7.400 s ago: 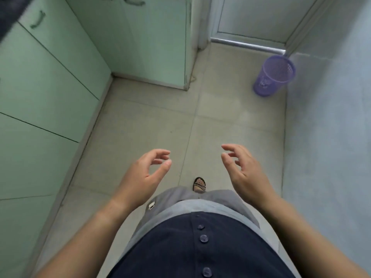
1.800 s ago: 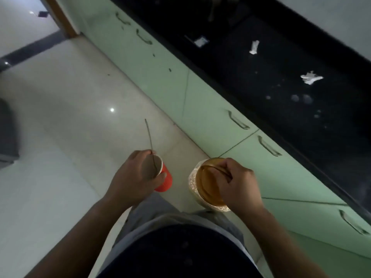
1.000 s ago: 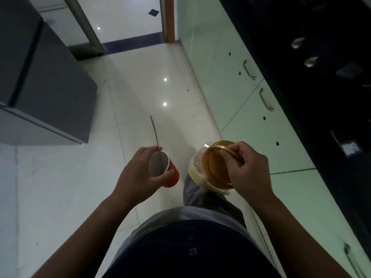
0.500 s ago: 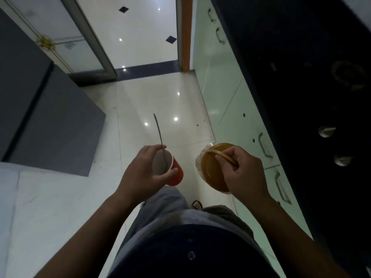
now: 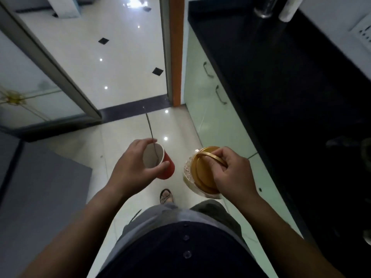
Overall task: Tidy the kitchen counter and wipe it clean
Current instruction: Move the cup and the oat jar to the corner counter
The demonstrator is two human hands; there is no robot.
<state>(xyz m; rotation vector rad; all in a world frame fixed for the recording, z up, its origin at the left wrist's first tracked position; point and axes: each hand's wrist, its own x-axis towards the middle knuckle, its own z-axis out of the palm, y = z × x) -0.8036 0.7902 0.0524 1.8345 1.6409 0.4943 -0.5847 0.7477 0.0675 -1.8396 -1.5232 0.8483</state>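
Observation:
My left hand [image 5: 132, 167] grips a red paper cup [image 5: 165, 170] with a white inside, held over the floor. A thin metal spoon or stirrer [image 5: 150, 129] stands in the cup and sticks out away from me. My right hand [image 5: 230, 175] holds a clear jar [image 5: 188, 173] with a gold lid [image 5: 202, 171], fingers curled under the lid's gold handle. The jar holds something pale and grainy. The black kitchen counter [image 5: 291, 87] runs along my right, a little beyond the jar.
Pale green cabinet doors [image 5: 210, 109] with metal handles sit under the counter. A grey cabinet or appliance [image 5: 40, 187] stands on my left. Ahead, an orange door frame [image 5: 176, 57] opens onto a glossy tiled floor. A white appliance [image 5: 361, 31] sits far right on the counter.
I have turned and walked along the counter toward the doorway, carrying the cup and jar. Both hands keep the same hold; the counter end and doorway have come closer.

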